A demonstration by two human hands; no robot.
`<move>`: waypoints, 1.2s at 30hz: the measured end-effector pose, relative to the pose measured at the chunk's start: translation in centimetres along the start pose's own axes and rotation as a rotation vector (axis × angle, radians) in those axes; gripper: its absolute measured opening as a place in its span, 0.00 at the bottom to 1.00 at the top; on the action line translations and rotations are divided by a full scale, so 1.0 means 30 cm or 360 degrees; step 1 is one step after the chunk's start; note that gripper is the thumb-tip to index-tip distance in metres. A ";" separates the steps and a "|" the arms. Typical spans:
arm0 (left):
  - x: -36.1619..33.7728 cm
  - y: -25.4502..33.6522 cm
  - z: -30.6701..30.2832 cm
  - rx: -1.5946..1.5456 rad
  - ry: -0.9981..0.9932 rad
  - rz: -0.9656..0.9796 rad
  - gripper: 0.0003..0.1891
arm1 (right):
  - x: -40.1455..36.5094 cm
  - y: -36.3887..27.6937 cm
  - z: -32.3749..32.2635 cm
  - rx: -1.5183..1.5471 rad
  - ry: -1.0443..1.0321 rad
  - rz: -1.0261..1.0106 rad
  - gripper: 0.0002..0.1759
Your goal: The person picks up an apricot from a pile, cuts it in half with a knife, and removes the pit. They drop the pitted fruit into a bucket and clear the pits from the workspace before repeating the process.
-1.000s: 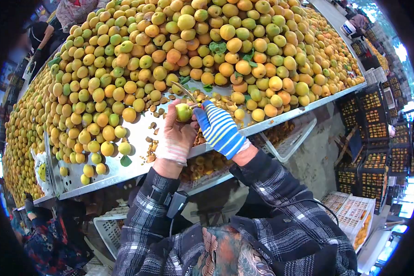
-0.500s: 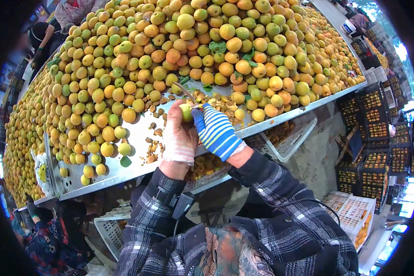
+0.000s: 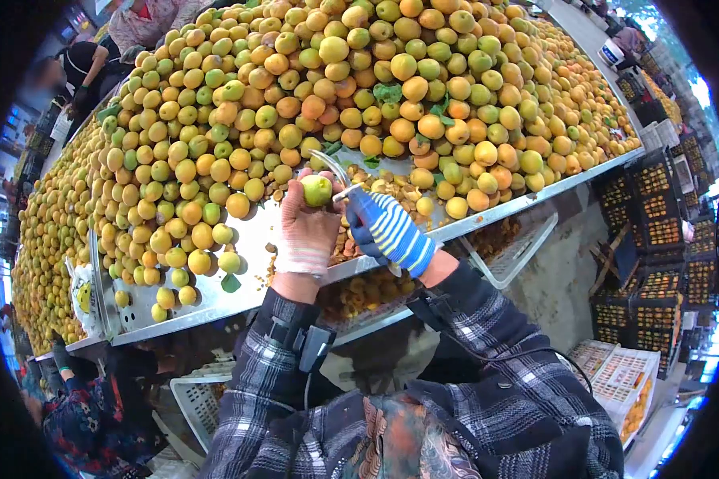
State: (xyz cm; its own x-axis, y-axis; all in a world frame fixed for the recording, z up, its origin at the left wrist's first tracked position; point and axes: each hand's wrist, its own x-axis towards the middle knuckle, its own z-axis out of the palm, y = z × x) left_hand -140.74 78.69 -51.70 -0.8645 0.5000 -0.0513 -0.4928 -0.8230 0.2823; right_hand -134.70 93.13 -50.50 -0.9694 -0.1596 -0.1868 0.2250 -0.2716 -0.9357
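Green-yellow apricot (image 3: 317, 190) sits pinched in the fingertip grip of the left hand (image 3: 305, 231), above the table (image 3: 216, 302) front edge; the gloved right hand (image 3: 387, 231) clasps a blade (image 3: 333, 168) just beside it.

The left hand (image 3: 306, 231) is curling its fingers (image 3: 294, 199) shut (back toward camera). The right hand (image 3: 387, 230) is clenching just beside it.

Your right hand (image 3: 387, 230) wears a blue-and-white striped glove and grips a pale silver blade (image 3: 348, 191); your left hand (image 3: 305, 231) is gloved pale pink. The fruit (image 3: 317, 190) it holds is yellow-green, the heap (image 3: 335, 88) orange, yellow and green. Your sleeves (image 3: 487, 359) are grey plaid.
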 end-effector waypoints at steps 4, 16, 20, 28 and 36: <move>0.006 -0.003 0.030 0.0021 0.0241 -0.0029 0.20 | -0.020 0.017 0.005 -0.1502 0.0370 -0.1093 0.17; 0.008 -0.011 0.014 0.0041 0.0265 -0.0020 0.21 | -0.041 0.013 0.026 -0.1857 0.0526 -0.0797 0.11; 0.006 -0.004 0.006 0.0101 0.0180 -0.0042 0.20 | -0.047 -0.023 0.041 -0.1953 0.0514 -0.0602 0.14; -0.011 0.009 0.080 0.0888 0.0162 0.0145 0.30 | -0.046 -0.047 0.071 -0.1885 0.0564 -0.0266 0.22; 0.002 -0.022 0.065 0.0535 0.0271 -0.0167 0.37 | -0.026 -0.035 0.057 -0.1808 0.0578 -0.0244 0.21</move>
State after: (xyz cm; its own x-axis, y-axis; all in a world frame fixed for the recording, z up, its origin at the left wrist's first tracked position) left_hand -140.27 79.79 -50.02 -0.8290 0.5017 -0.2471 -0.5441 -0.6214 0.5637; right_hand -134.01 91.92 -48.86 -0.9907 0.1276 0.0468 0.0667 0.7563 -0.6508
